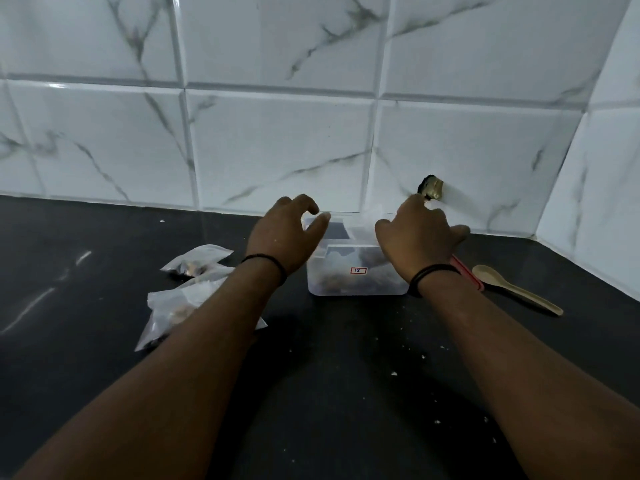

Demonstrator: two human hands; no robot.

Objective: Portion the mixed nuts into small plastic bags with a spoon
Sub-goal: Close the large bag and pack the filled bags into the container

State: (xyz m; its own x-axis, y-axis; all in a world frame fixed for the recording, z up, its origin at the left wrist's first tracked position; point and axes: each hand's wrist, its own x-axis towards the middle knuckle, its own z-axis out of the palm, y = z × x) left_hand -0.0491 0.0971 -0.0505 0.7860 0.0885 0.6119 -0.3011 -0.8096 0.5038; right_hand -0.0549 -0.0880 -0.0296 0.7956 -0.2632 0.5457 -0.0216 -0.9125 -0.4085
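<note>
A: Why do the filled bags (194, 289) lie left on the tabletop (346, 375)?
B: Set aside, likely. The left hand (284, 233) hovers loosely curled, empty, over the tub (356, 275) of nuts.
A: The right hand (419, 237)?
B: Its fingers (446, 233) are curled at the tub's far rim; what they hold can't be told. The spoon (516, 289) lies idle to the right.

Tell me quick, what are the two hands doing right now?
Left hand: open, fingers loosely curled above the clear tub, holding nothing.
Right hand: over the tub's far side; its fingertips are hidden, so a grip cannot be told.
</note>
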